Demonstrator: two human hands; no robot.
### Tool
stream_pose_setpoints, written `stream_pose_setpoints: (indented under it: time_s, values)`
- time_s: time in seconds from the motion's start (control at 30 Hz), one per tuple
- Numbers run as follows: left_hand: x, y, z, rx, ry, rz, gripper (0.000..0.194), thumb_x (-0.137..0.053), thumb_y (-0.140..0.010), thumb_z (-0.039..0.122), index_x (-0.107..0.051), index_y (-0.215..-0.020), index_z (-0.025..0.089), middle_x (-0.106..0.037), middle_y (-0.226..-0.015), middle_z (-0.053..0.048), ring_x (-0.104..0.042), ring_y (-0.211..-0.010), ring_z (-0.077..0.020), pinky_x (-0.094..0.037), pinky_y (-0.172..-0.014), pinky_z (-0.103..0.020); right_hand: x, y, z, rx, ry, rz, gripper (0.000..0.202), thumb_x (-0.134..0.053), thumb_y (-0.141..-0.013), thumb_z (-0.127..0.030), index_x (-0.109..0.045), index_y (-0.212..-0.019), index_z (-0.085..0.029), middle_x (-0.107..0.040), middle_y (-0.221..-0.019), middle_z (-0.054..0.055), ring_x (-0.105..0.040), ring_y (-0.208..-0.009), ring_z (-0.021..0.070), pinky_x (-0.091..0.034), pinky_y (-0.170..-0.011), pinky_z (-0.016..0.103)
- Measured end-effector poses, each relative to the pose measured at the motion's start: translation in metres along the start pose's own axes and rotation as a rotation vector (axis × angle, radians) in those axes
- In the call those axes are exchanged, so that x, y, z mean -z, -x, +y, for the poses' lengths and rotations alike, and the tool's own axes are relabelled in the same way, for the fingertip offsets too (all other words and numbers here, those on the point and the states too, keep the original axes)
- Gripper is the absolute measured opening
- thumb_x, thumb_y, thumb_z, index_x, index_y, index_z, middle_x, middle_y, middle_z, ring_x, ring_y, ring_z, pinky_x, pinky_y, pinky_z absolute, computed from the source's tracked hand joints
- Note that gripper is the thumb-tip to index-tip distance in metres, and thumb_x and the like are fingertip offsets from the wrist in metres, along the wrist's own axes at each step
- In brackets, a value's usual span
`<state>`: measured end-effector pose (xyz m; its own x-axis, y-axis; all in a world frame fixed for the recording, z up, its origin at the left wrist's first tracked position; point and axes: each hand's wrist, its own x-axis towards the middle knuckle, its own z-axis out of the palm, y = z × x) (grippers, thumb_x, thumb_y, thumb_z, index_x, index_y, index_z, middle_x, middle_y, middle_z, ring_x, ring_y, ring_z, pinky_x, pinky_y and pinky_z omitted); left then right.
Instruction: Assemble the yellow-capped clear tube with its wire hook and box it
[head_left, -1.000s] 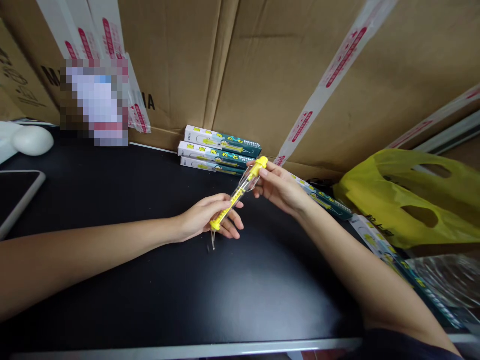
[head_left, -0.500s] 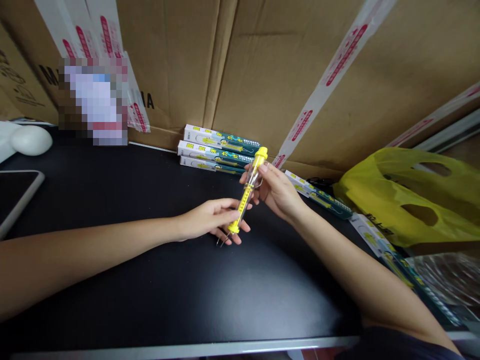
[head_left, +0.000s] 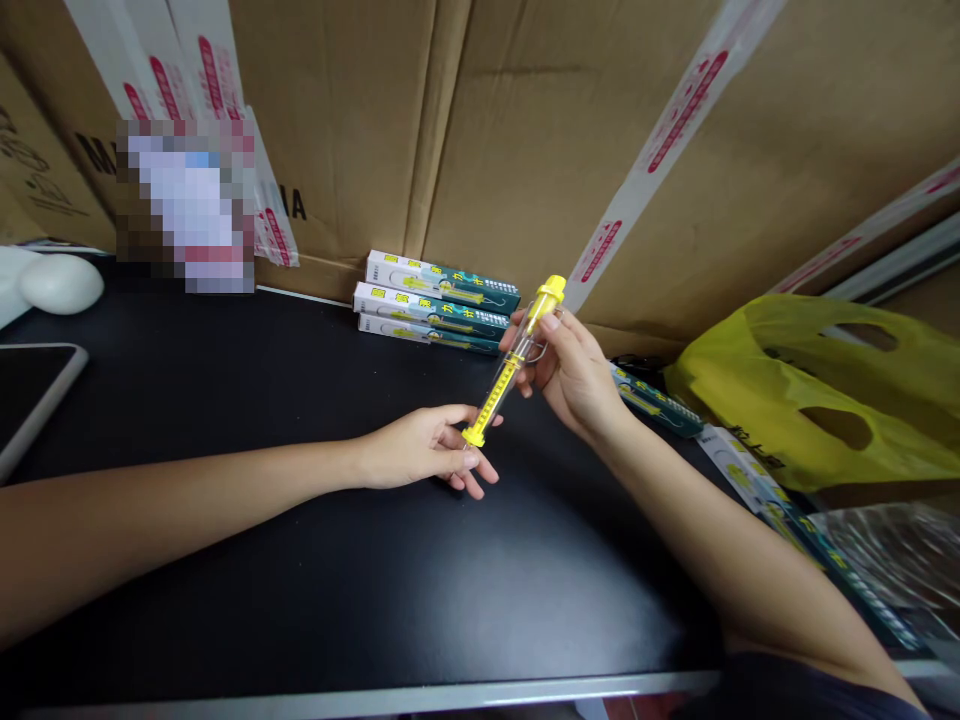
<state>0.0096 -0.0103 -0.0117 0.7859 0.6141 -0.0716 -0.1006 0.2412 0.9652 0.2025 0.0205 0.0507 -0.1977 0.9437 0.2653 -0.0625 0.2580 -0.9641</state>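
Note:
A tubular spring scale (head_left: pixel 499 393), clear with a yellow scale strip and yellow end caps, is held at a slant above the black table. My right hand (head_left: pixel 581 375) grips its upper end below the cap, thumb on the near side; a wire loop shows beside those fingers. At the lower cap, my left hand (head_left: pixel 420 446) has thumb and fingers closed around the hook end, its other fingers loosely spread. The hook itself is mostly hidden by the thumb. Just behind lies a stack of printed spring scale boxes (head_left: pixel 431 318).
More such boxes lie at the right, one box (head_left: pixel 660 402) behind my right wrist and another (head_left: pixel 806 530) beside the forearm. A yellow plastic bag (head_left: pixel 750 380) is at the right. Cardboard (head_left: pixel 337 130) stands behind the table (head_left: pixel 300 600). A white-edged device (head_left: pixel 71 375) lies left.
The spring scale and my right hand have moved up and right. My left thumb has shifted from the tube down to the hook end, covering the wire that showed earlier.

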Motion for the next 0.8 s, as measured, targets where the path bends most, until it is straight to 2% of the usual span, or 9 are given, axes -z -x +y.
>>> stream_pose_setpoints:
  time_s: [0.23, 0.47, 0.6, 0.8]
  values:
    - [-0.0013, 0.0007, -0.0009, 0.005, -0.016, -0.023, 0.054, -0.069, -0.085, 0.023, -0.046, -0.133, 0.013, -0.076, -0.089, -0.012, -0.073, -0.073, -0.0161, -0.050, -0.066, -0.025, -0.0017, 0.0009, 0.0017, 0.014, -0.038, -0.005, 0.032, -0.064, -0.082, -0.051, -0.057, -0.094, -0.022, -0.066, -0.077, -0.001, -0.051, -0.047, 0.0078, -0.043, -0.038, 0.021]
    - [-0.0033, 0.0026, -0.0013, 0.011, -0.039, 0.009, 0.052, -0.068, -0.085, 0.023, -0.046, -0.131, 0.014, -0.074, -0.099, -0.013, -0.073, -0.072, -0.0154, -0.051, -0.068, -0.026, -0.0002, 0.0013, 0.0013, 0.004, -0.019, -0.018, 0.036, -0.059, -0.083, -0.057, -0.056, -0.098, -0.024, -0.065, -0.078, 0.000, -0.053, -0.051, 0.0094, -0.044, -0.041, 0.022]
    - [-0.0043, 0.0028, -0.0007, 0.009, -0.048, 0.032, 0.054, -0.067, -0.085, 0.025, -0.044, -0.132, 0.013, -0.074, -0.098, -0.013, -0.073, -0.073, -0.0165, -0.050, -0.069, -0.027, 0.0018, 0.0002, 0.0024, 0.044, 0.013, 0.019, 0.040, -0.056, -0.084, -0.062, -0.056, -0.094, -0.024, -0.065, -0.077, -0.001, -0.052, -0.049, 0.0087, -0.043, -0.041, 0.022]
    - [-0.0043, 0.0010, 0.0005, 0.033, -0.073, 0.005, 0.050, -0.065, -0.087, 0.022, -0.045, -0.131, 0.012, -0.075, -0.092, -0.015, -0.073, -0.072, -0.0168, -0.049, -0.067, -0.027, -0.0020, 0.0016, 0.0053, 0.089, -0.009, 0.083, 0.038, -0.057, -0.085, -0.061, -0.056, -0.089, -0.023, -0.064, -0.072, -0.001, -0.050, -0.046, 0.0082, -0.040, -0.039, 0.021]
